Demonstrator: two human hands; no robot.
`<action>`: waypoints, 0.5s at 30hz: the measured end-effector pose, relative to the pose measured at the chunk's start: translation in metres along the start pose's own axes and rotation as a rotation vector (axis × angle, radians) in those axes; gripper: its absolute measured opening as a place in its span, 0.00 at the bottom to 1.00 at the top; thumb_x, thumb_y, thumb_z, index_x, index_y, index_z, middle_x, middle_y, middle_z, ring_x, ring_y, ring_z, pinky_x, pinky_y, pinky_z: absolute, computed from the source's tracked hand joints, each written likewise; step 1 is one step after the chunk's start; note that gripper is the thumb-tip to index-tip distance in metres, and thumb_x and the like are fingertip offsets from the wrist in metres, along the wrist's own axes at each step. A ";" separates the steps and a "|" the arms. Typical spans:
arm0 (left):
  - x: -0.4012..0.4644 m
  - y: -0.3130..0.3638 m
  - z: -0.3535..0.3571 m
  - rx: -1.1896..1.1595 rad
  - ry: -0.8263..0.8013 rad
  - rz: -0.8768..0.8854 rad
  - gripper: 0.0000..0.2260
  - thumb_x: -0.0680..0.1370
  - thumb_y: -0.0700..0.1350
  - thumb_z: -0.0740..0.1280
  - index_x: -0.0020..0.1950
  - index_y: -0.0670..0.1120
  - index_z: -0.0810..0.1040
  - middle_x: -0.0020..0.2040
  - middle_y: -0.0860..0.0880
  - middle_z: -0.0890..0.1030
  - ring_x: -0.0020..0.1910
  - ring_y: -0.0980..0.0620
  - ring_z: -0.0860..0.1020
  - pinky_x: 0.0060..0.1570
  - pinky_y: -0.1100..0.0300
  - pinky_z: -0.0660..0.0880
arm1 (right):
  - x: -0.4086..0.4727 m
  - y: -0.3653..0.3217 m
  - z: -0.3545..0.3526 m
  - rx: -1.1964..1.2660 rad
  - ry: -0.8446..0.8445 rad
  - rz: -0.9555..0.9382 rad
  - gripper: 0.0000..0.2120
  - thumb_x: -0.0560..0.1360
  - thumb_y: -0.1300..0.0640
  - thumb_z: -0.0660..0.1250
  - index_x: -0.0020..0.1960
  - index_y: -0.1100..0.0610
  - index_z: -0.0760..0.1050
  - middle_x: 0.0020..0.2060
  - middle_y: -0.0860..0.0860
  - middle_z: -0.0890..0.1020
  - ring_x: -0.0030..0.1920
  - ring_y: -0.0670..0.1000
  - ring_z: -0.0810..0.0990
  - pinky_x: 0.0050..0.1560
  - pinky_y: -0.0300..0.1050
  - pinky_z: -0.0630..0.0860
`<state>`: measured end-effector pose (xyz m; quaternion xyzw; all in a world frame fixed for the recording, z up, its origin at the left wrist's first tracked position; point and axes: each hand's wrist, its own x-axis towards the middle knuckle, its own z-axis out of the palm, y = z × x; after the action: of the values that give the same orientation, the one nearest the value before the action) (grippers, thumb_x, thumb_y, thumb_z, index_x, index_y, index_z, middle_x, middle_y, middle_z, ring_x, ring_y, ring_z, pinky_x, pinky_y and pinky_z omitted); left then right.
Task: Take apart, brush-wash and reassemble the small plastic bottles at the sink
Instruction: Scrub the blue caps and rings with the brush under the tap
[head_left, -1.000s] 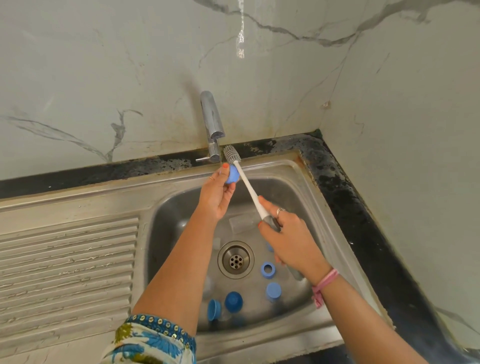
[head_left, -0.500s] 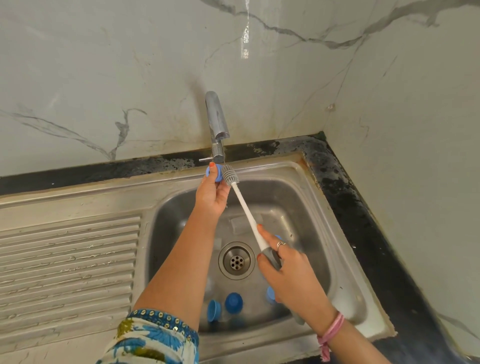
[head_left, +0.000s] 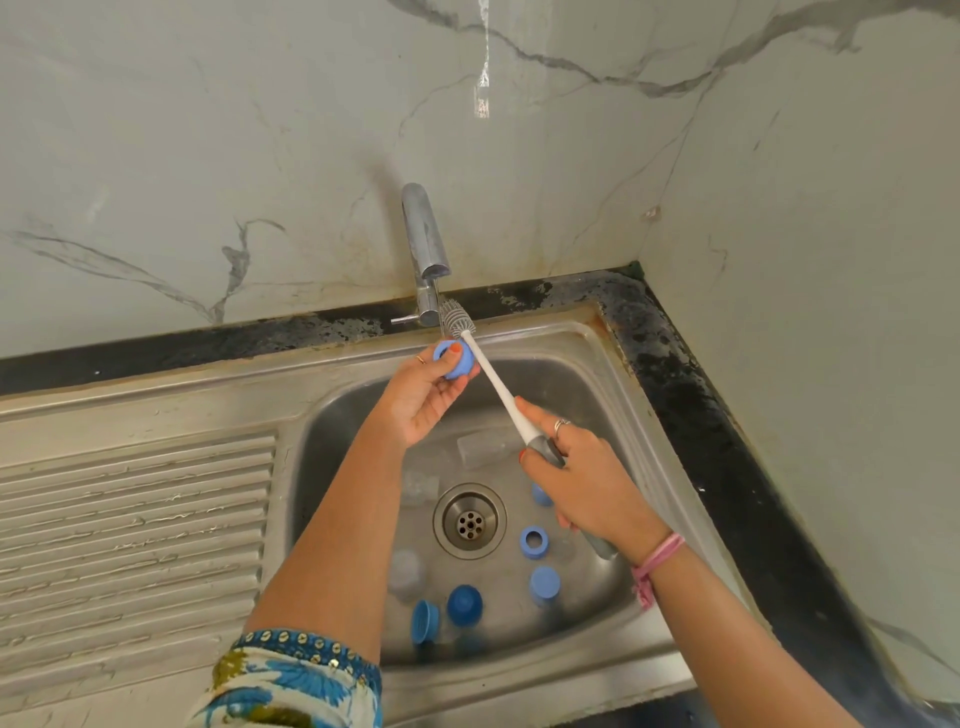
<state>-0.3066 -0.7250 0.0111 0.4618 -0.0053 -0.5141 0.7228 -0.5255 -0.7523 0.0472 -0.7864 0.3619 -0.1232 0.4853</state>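
Observation:
My left hand (head_left: 423, 395) pinches a blue bottle cap ring (head_left: 455, 360) just below the tap (head_left: 425, 244). My right hand (head_left: 582, 480) grips the grey handle of a white bottle brush (head_left: 493, 382). Its bristle head (head_left: 456, 316) sits under the spout, above and just beside the cap. In the steel sink (head_left: 618, 364) lie a blue ring (head_left: 534, 542), blue caps (head_left: 544, 585) (head_left: 464, 605) (head_left: 425, 621) and clear small bottles (head_left: 480, 451) (head_left: 408, 574). Another blue piece (head_left: 541, 493) shows partly behind my right hand.
The drain (head_left: 469, 521) is in the middle of the basin. A ribbed steel draining board (head_left: 130, 530) lies to the left. A black stained counter edge (head_left: 691, 395) runs along the back and right, with marble walls behind.
The brush head has lifted from beside the cap up under the spout. My left hand has turned the cap so its opening faces left, and my right hand has moved up.

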 end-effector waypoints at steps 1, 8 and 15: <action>0.000 0.000 0.001 -0.021 0.022 0.014 0.06 0.79 0.38 0.66 0.55 0.42 0.77 0.51 0.42 0.81 0.46 0.48 0.83 0.37 0.65 0.79 | 0.000 0.001 0.000 0.001 0.000 -0.002 0.27 0.78 0.57 0.63 0.72 0.36 0.65 0.40 0.64 0.76 0.25 0.48 0.69 0.25 0.38 0.73; 0.010 -0.009 0.009 -0.203 0.217 0.048 0.11 0.75 0.42 0.72 0.54 0.39 0.77 0.48 0.42 0.80 0.41 0.52 0.80 0.33 0.67 0.78 | -0.021 0.005 0.015 -0.138 0.049 -0.035 0.28 0.79 0.57 0.62 0.75 0.40 0.59 0.29 0.50 0.69 0.27 0.45 0.65 0.30 0.38 0.69; 0.016 -0.004 0.007 -0.473 0.233 0.055 0.07 0.79 0.41 0.66 0.52 0.37 0.77 0.47 0.42 0.80 0.39 0.51 0.81 0.35 0.63 0.80 | -0.043 0.009 0.022 -0.149 0.009 -0.121 0.29 0.78 0.56 0.63 0.71 0.33 0.57 0.33 0.56 0.77 0.31 0.55 0.73 0.35 0.47 0.77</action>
<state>-0.3052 -0.7416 0.0047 0.3356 0.1858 -0.4243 0.8202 -0.5480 -0.7101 0.0356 -0.8401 0.3241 -0.1286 0.4155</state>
